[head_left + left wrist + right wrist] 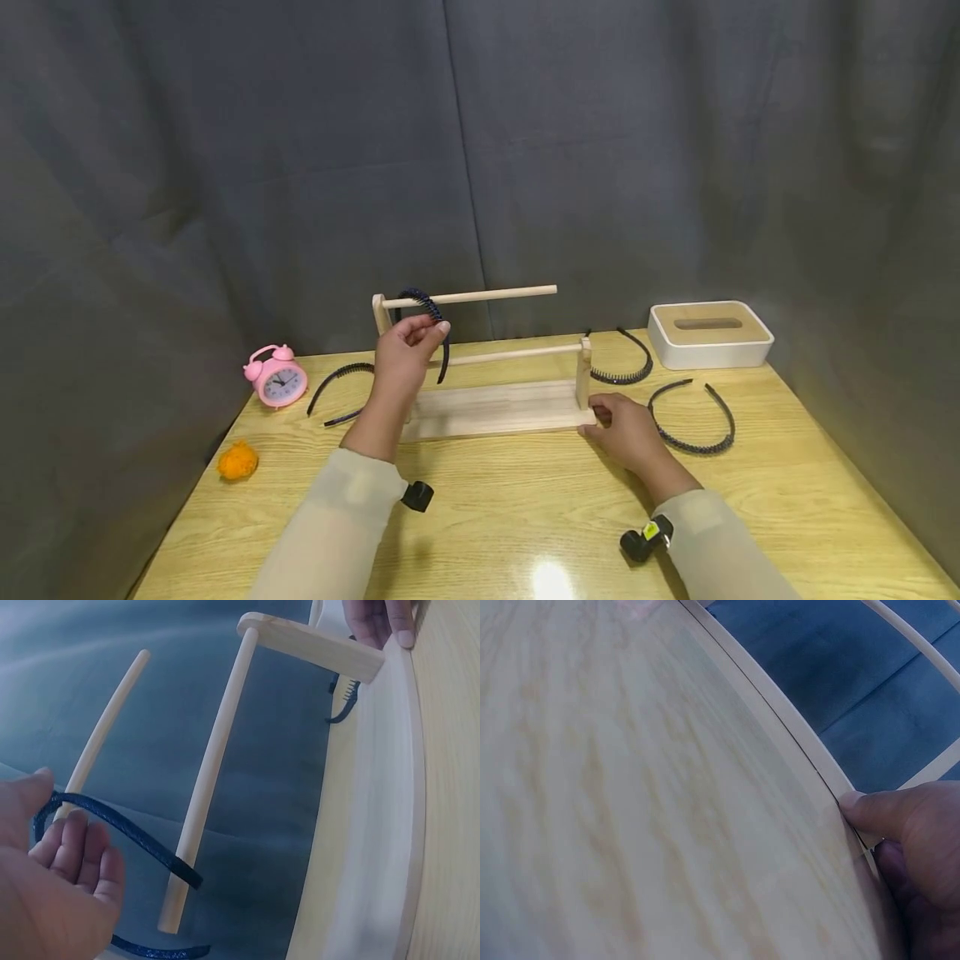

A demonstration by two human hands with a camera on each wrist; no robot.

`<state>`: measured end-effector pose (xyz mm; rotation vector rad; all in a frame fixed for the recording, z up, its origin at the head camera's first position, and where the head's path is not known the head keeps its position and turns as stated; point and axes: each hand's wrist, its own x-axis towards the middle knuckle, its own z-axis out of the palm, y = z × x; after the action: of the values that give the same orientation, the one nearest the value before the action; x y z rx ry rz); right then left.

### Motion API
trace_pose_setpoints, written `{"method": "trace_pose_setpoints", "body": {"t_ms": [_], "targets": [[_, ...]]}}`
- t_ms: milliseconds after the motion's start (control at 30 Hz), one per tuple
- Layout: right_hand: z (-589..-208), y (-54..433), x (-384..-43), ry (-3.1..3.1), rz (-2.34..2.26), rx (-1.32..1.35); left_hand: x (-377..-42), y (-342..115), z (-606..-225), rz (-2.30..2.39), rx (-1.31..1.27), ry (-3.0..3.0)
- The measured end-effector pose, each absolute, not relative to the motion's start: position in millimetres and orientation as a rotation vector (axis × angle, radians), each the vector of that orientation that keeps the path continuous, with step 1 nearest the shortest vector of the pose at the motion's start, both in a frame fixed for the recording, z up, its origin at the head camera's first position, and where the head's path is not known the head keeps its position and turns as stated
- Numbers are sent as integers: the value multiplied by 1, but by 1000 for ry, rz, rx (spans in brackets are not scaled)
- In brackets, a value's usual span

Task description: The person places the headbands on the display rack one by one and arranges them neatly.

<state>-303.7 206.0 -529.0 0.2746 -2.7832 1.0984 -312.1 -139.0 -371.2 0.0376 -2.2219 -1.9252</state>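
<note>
A dark toothed headband (pixel 444 358) is pinched between the thumb and fingers of my left hand (pixel 401 354). Its arch crosses the upper rod (pixel 502 294) of a wooden stand (pixel 502 408), close to the left upright; whether it rests on the rod I cannot tell. In the left wrist view one end of the headband (pixel 127 829) crosses in front of the lower rod (pixel 214 765). My right hand (pixel 628 432) grips the right end of the stand's base, its thumb (pixel 870 810) along the edge in the right wrist view.
Another headband (pixel 321 395) lies left of the stand, partly behind my left hand. Two more headbands (pixel 637 376) (pixel 697 450) lie at the right. A pink alarm clock (pixel 279 379), an orange fuzzy ball (pixel 237 460) and a white tissue box (pixel 708 357) stand about.
</note>
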Motion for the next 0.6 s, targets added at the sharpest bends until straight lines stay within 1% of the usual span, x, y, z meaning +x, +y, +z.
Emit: {"method": "trace_pose_setpoints", "body": {"t_ms": [233,600], "targets": [[-532,206,-301,-2780,1119,271,-310,-136,-373,-1827,48,-2248],[-527,206,-303,-2780,1093,279,-297,-147,-384,-1791,10,-2283]]}}
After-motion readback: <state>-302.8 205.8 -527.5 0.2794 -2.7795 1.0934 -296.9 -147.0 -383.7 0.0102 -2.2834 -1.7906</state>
